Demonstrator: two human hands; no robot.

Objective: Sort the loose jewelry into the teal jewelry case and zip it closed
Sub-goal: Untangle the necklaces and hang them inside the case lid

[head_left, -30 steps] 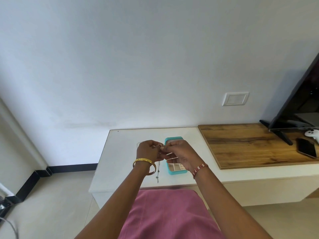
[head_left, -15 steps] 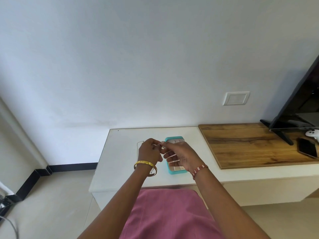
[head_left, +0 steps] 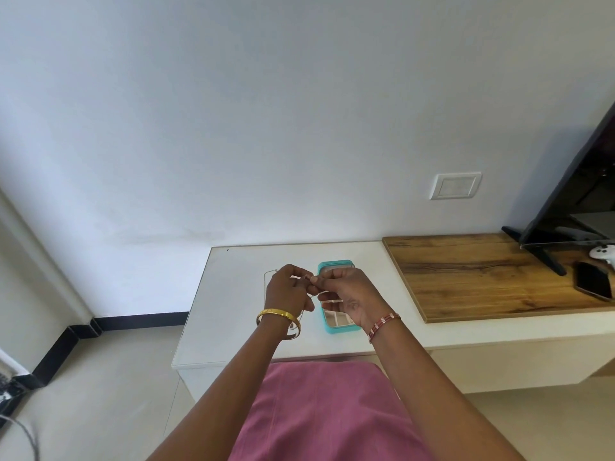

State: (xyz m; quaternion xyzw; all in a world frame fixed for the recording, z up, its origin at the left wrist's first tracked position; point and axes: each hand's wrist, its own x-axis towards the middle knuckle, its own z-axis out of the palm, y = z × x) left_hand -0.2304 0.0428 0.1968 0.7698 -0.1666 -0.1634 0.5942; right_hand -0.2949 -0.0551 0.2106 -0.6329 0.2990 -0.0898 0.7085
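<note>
The teal jewelry case (head_left: 327, 329) lies open on the white table (head_left: 233, 294), its pale compartments partly hidden under my right hand. Both hands meet just left of the case, above the table. My left hand (head_left: 288, 291) and my right hand (head_left: 349, 294) pinch a thin necklace chain (head_left: 265, 277) between their fingertips. A loop of the chain sticks out to the left of my left hand, and a short end hangs down by my left wrist.
A wooden board (head_left: 482, 277) covers the right part of the table. On it stand a black TV (head_left: 572, 181), a white game controller (head_left: 603, 261) and a dark phone (head_left: 594, 284). A wall switch (head_left: 455, 186) sits above. The floor drops off left of the table.
The long end of the chain that hung below my hands one second ago has been drawn up; a loop now shows to the left. Both hands stay together by the case.
</note>
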